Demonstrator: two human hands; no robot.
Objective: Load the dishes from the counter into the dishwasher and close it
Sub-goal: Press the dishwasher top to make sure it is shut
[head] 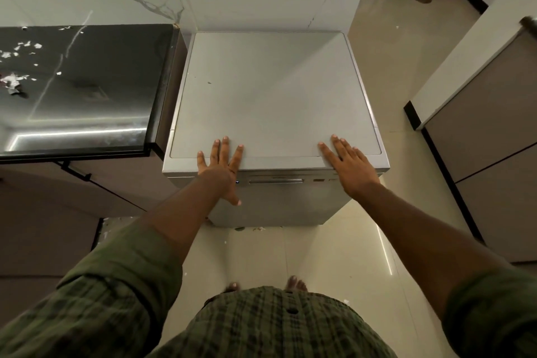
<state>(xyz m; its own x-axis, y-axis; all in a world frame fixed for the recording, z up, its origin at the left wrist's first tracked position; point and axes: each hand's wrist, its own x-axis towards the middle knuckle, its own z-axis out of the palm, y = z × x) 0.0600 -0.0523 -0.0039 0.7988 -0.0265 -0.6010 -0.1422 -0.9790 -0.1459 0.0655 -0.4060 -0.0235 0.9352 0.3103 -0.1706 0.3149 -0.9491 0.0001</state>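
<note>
Both hands are laid flat, fingers spread, on the near edge of the dishwasher (270,90) top: left hand (222,167) near the left corner, right hand (350,164) toward the right, nothing gripped. The freestanding unit sits right of the dark surface (87,81), door apparently shut. It's likely heavy and rigid with a smooth top, so the recessed handle (276,181) should be used.

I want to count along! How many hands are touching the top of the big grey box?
2. The left hand lies flat at the dishwasher top's front left edge, the right hand flat at its front right.
</note>
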